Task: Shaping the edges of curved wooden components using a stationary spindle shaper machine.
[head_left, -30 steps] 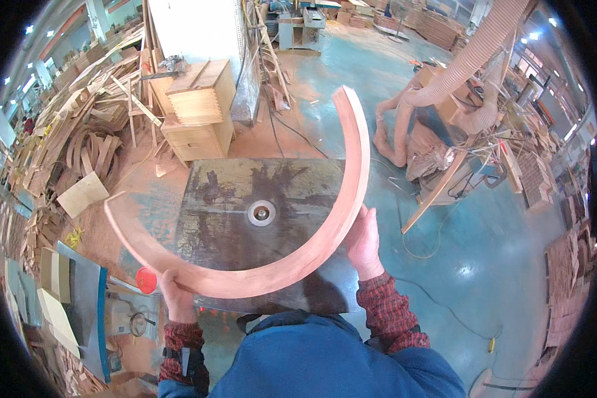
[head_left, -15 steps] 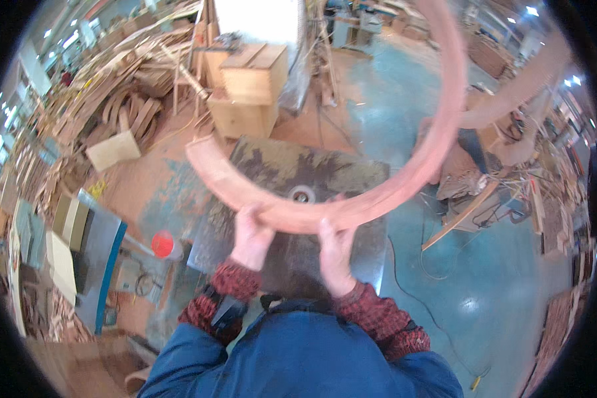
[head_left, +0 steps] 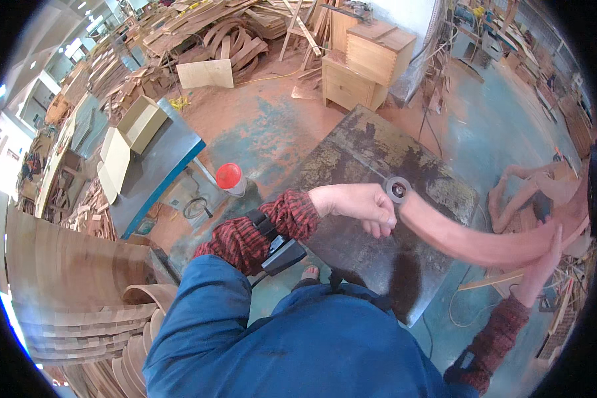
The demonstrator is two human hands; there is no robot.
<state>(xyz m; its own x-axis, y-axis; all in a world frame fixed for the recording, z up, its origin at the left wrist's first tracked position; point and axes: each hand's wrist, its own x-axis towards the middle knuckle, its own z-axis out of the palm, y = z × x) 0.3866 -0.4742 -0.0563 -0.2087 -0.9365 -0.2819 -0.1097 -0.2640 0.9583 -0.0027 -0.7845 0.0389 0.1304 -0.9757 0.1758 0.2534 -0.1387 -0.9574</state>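
A curved wooden piece (head_left: 458, 239), pinkish and shaped like part of a ring, reaches over the right side of a dark, worn metal worktable (head_left: 351, 159). My right hand (head_left: 542, 262) grips it along its far right stretch, where some fingers are hidden behind the wood. The piece's left end lies next to a round grey spindle (head_left: 398, 190) that stands up from the tabletop. My left hand (head_left: 363, 207) hovers just left of that end, fingers curled into a loose fist, apart from the wood. A black strapped device sits on my left wrist.
Wooden drawer cabinets (head_left: 358, 83) stand beyond the worktable. To the left are a red-topped bucket (head_left: 229, 177) and a blue-edged table (head_left: 162, 179) bearing an open carton (head_left: 139, 126). Curved wooden parts (head_left: 93, 331) are stacked at the lower left. Scrap wood piles lie behind.
My left hand has let go of the curved wooden piece. My right hand has carried it to the right, and its free end now lies by the spindle. The view has turned left.
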